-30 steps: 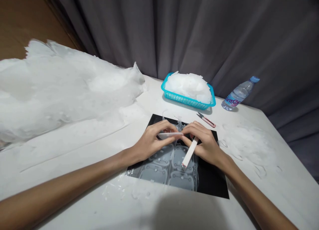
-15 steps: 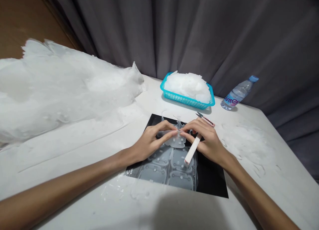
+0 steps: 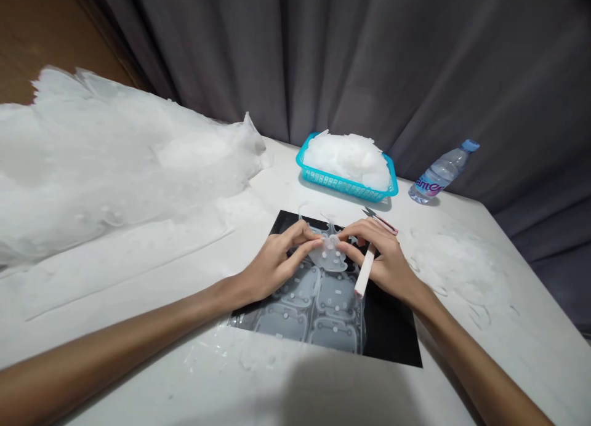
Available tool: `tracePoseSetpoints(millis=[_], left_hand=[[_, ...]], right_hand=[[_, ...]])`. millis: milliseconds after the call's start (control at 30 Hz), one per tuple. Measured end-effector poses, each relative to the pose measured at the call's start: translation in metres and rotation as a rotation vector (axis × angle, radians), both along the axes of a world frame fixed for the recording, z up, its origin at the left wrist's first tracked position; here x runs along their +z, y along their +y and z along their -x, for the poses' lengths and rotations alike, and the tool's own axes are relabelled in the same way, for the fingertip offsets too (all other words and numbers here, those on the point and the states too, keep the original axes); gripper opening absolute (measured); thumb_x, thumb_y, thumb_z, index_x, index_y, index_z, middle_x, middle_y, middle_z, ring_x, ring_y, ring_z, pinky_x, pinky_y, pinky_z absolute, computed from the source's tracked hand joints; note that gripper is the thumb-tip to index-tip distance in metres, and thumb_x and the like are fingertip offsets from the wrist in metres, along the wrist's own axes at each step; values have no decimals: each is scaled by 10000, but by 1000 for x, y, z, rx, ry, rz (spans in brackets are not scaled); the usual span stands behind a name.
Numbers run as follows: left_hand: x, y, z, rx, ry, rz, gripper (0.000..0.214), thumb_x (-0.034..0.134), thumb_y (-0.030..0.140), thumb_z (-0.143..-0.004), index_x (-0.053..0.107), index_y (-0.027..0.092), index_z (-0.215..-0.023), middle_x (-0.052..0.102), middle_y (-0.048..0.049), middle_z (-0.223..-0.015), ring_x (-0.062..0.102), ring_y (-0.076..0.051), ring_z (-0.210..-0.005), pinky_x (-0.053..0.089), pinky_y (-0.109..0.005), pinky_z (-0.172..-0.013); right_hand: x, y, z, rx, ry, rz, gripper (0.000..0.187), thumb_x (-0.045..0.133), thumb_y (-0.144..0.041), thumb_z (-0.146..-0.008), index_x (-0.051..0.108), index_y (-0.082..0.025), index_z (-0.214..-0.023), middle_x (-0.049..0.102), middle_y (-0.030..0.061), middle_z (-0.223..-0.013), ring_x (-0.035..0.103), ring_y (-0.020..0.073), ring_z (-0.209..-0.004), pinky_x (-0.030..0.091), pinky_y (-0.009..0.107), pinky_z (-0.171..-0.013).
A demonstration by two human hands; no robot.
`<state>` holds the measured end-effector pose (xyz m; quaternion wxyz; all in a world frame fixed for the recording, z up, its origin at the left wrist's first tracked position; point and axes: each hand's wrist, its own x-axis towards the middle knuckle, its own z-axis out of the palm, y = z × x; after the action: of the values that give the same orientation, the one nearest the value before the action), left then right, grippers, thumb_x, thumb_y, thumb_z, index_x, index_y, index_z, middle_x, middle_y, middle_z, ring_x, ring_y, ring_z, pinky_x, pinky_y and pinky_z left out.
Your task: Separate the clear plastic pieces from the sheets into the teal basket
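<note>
Over the black mat (image 3: 392,337), my left hand (image 3: 279,260) pinches the left edge of a small translucent, soft-looking piece (image 3: 331,260) dotted with pale round spots. My right hand (image 3: 385,257) has thumb and forefinger closed at the piece's right edge. A flat white stick with a reddish end (image 3: 364,277) is tucked in the right hand and slants down toward me; its other end is hidden. Beneath lie several translucent panels (image 3: 295,290) with rounded outlines, on the mat. Thread snips (image 3: 383,223) with pink handles and dark blades lie just beyond my right hand.
A turquoise basket (image 3: 341,184) heaped with white translucent pieces (image 3: 348,158) stands at the back. Right of it is a water bottle (image 3: 431,183). A large whitish heap (image 3: 129,161) covers the table's left; thin clear scraps (image 3: 462,266) lie on the right. A grey curtain (image 3: 341,56) hangs behind.
My hands have drawn slightly apart, so more of the small piece shows between the fingertips. The white stick has swung a little to the right with my right hand.
</note>
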<state>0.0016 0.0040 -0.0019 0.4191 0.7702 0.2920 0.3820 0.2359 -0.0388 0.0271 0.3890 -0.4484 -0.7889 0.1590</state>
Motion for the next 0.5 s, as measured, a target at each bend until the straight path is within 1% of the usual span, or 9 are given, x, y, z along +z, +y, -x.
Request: tracePoseSetpoints(millis=[67, 167, 233, 367, 500], left_hand=[[1, 0, -1, 22, -37, 17, 142, 593, 321, -1053, 608, 193, -992, 774, -48, -1019, 748, -169, -907, 594, -272, -802], [1, 1, -2, 65, -46, 15, 155, 610, 346, -1041, 613, 193, -1012, 763, -47, -969, 742, -172, -880, 596, -278, -779], [1, 1, -2, 74, -38, 0, 175, 634, 364, -1026, 618, 189, -1019, 755, -47, -943, 735, -173, -859, 594, -285, -771], [1, -1, -1, 53, -38, -48, 163, 669, 340, -1008, 641, 181, -1022, 754, -48, -956, 738, -172, -874, 595, -296, -799], [4, -4, -1, 41, -31, -114, 108, 671, 287, -1008, 679, 183, -1038, 747, -28, -935, 729, -150, -842, 589, -271, -777]], right_hand=[[1, 1, -3, 21, -11, 116, 174, 763, -326, -947, 712, -250, -1095, 732, 35, -938, 597, 207, -835, 473, 356, -751], [1, 2, -7, 50, -7, 220, 123, 737, -363, -965, 731, -240, -971, 702, 27, -853, 566, 191, -775, 455, 333, -704], [1, 2, -8, 64, -6, 226, 147, 701, -363, -991, 731, -237, -920, 702, 28, -836, 556, 191, -768, 455, 339, -718], [-1, 1, -5, 84, -5, 215, 123, 679, -341, -1007, 729, -241, -957, 716, 32, -876, 568, 201, -812, 465, 351, -764], [-4, 2, -4, 97, 13, 223, 63, 684, -293, -1001, 714, -238, -993, 718, 37, -941, 566, 199, -843, 467, 354, -801]])
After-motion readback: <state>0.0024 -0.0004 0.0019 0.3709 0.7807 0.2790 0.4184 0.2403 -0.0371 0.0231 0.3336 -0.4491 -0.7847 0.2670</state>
